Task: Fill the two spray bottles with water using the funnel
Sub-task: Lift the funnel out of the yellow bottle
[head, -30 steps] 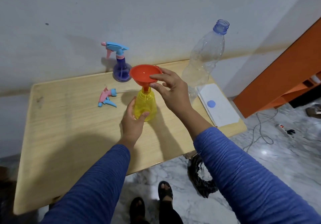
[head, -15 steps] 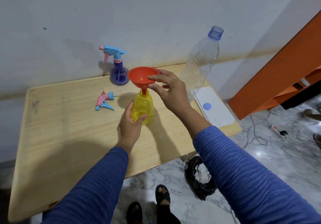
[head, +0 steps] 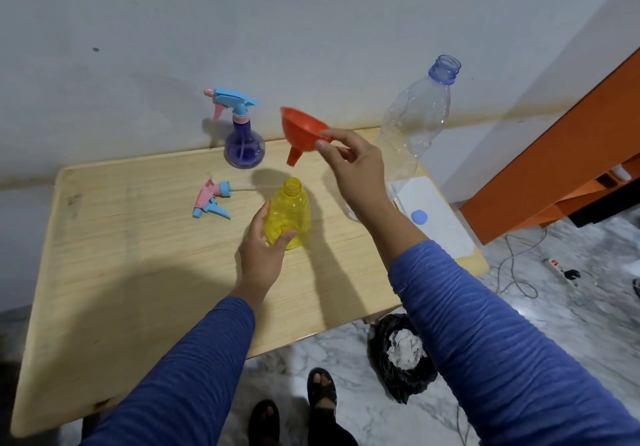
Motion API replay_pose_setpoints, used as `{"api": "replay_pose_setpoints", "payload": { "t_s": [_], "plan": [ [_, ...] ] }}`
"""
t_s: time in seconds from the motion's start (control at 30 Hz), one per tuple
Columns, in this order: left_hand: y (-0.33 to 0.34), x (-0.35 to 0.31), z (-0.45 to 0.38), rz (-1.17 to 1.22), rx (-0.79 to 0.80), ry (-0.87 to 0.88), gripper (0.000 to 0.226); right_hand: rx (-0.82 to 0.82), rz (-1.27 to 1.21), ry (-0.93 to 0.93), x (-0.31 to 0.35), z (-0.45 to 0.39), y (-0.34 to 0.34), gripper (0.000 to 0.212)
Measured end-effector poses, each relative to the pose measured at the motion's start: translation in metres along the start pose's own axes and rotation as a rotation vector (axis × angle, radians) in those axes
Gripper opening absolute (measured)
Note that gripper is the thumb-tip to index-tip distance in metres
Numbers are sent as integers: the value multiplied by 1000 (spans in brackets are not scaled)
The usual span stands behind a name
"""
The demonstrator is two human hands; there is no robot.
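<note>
Around the work: a wooden table (head: 121,272) against a white wall; at its back right corner one clear plastic water bottle (head: 415,116), upright, cap off, blue neck ring on top. Beside its base a white pad (head: 440,224) with one blue bottle cap (head: 419,217) lying on it. On the floor below, a black bag (head: 398,369) holding crumpled white paper, and a power strip (head: 557,265) with its cable. To the far right, an orange cabinet (head: 561,168).

Counted: two spray bottles, two trigger heads, one funnel. Purple spray bottle (head: 244,149) upright at the table's back edge, its blue-and-pink trigger head screwed on, nozzle pointing left. Yellow spray bottle (head: 290,213) upright near the table's middle, neck open, long axis vertical. Loose trigger head (head: 209,200) flat on the table to its left, dip tube stretched right toward the yellow bottle.

Left hand (head: 263,251) wrapped round the lower left side of the yellow bottle, thumb across its front. Right hand (head: 356,168) pinching the rim of the orange funnel (head: 303,132) between thumb and fingertips. Funnel in the air, above and slightly right of the open neck, clear of it, tilted: wide mouth facing up and left, spout pointing down and left. Nothing between spout and neck.
</note>
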State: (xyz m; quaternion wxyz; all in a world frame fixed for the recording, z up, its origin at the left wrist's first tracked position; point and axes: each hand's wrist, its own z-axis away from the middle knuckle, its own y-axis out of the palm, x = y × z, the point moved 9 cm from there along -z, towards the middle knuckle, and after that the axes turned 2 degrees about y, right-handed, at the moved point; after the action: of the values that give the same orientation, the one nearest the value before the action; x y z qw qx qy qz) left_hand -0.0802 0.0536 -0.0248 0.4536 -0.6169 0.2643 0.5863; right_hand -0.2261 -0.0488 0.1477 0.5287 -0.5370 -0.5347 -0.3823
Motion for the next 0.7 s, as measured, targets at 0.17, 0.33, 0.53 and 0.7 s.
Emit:
{"api": "replay_pose_setpoints", "payload": {
  "t_s": [0.17,0.33,0.53,0.7],
  "plan": [
    [1,-5,3,94,-22,31,71,-20,20,91,-35,-28,5,12],
    [3,3,-3,89,-18,-20,76,-16,135,209,-92,-51,22,12],
    [2,7,-1,91,-53,-22,79,-49,184,323,-142,-71,27,13],
    [2,8,0,123,-73,-46,70,8,236,350,-158,-71,33,19]
  ]
}}
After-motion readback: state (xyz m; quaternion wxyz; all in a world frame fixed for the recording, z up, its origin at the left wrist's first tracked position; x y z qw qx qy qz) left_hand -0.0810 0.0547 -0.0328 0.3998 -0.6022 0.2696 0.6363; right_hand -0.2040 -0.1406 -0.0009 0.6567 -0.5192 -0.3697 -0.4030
